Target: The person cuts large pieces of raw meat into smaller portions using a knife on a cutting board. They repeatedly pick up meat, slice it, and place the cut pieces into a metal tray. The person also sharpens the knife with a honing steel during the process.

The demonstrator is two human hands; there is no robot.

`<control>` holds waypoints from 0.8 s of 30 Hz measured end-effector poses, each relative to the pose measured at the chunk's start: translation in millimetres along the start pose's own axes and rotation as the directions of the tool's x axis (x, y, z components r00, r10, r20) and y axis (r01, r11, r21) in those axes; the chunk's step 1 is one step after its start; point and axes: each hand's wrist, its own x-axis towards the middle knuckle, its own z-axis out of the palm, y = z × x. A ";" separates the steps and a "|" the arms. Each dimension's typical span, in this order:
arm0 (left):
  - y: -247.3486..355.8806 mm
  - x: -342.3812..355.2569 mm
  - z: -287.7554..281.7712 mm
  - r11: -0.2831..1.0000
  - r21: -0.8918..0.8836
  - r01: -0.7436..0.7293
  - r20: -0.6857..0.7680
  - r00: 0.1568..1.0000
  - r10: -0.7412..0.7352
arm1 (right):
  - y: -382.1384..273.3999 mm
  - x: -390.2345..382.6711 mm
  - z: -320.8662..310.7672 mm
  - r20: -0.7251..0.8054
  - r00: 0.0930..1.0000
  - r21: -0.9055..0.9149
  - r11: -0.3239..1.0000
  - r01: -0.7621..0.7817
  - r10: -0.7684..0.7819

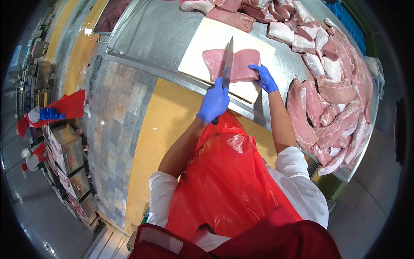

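My left hand [214, 102], in a blue glove, is closed on the handle of a long knife [228, 58], its blade pointing away from me over a slab of pink meat [246, 64]. The slab lies on a white cutting board [196, 43], spread in two lobes to either side of the blade. My right hand [263, 77], also gloved in blue, grips the right edge of the slab. Whether the blade is in the meat or just over it, I cannot tell.
A steel table [151, 34] holds several piled meat pieces [327, 90] behind and right of the board, and a tray [108, 15] stands at top left. Two co-workers in red aprons [64, 105] [35, 156] are at the far left, beside steel carts [69, 151].
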 end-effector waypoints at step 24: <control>-83.8 -264.9 -144.6 0.266 -0.821 0.505 0.169 0.661 -0.731 | -67.0 -39.5 90.5 0.403 0.881 -0.058 0.967 -0.247 0.249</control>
